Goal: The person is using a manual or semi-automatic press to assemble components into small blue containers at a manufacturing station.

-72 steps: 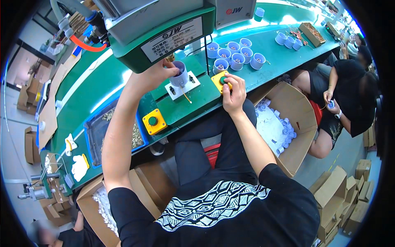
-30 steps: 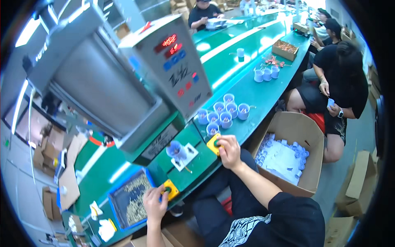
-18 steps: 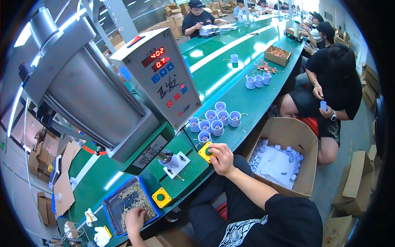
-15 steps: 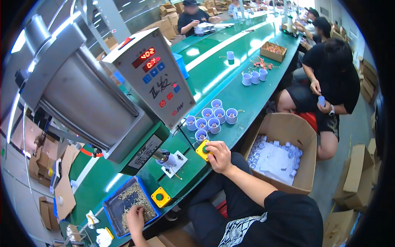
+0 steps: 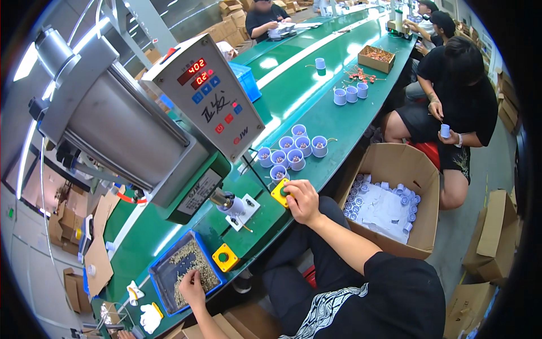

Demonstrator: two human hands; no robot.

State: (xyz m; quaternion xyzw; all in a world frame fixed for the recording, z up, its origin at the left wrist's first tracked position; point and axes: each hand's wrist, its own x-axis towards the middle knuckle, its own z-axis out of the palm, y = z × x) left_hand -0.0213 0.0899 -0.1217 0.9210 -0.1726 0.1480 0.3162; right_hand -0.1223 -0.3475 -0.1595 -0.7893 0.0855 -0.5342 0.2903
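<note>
My right hand (image 5: 303,201) is curled over a yellow push-button box (image 5: 280,194), with its thumb and fingers at the green button. My left hand (image 5: 192,288) reaches into a blue-rimmed tray (image 5: 158,278) of small brass-coloured parts (image 5: 199,261). Its fingertips are pinched together among them; whatever they hold is too small to make out. Between the hands, a pale lilac plastic cup (image 5: 235,208) sits under the ram of a press (image 5: 121,121), on a white fixture plate (image 5: 247,213). A second yellow button box (image 5: 225,258) stands beside the tray.
Several cups with small metal parts inside (image 5: 295,159) stand beyond my right hand. A carton of lilac cups (image 5: 389,209) is at my right, near a seated co-worker holding a cup (image 5: 445,131). White gloves (image 5: 151,317) lie left of the tray. The press's control box (image 5: 206,96) juts over the bench.
The view has shifted slightly. My left hand stays in the tray, its fingers now pinched more tightly among the parts. My right hand remains on the button box.
</note>
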